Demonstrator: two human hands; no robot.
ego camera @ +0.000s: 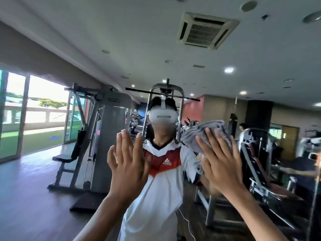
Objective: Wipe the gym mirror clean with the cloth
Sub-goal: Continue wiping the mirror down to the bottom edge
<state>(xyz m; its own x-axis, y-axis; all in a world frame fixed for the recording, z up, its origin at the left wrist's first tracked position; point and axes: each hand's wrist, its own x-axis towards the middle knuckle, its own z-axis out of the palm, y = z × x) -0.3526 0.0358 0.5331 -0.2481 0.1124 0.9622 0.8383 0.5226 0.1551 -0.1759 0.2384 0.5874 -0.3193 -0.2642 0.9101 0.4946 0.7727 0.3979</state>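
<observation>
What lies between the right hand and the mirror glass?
The grey cloth: in the head view the right hand presses it flat against the mirror.

Crumpled grey cloth (pixel 206 132) pressed against mirror (pixel 121 49), right of centre

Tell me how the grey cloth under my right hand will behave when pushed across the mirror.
Probably floppy: the cloth is bunched in folds above the right hand, so it may crumple as it slides. It looks light, since that flat hand pins it to the mirror. Its towel-like surface likely drags rather than slips.
</observation>
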